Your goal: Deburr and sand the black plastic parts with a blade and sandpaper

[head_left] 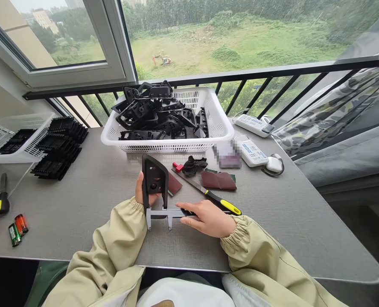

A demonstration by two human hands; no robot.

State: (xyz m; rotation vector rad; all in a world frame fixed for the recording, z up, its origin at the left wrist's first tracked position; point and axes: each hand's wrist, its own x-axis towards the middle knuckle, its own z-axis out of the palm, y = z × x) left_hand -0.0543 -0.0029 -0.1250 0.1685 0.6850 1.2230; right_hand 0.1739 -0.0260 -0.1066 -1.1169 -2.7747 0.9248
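Nearest, our right hand (210,218) grips the calipers (160,212) across the near end of the part (154,172), held in our left hand (139,187). We seem to be measuring; next calls for steady, square jaws. Far: the basket (221,123).

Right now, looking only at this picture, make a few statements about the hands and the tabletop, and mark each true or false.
1. The left hand holds a black part. True.
2. A file lies on the tabletop. True.
3. The right hand is holding a battery. False: it holds a caliper.
4. The large white basket has only white pieces inside. False: black pieces fill it.
5. The green battery is left of the left hand. True.
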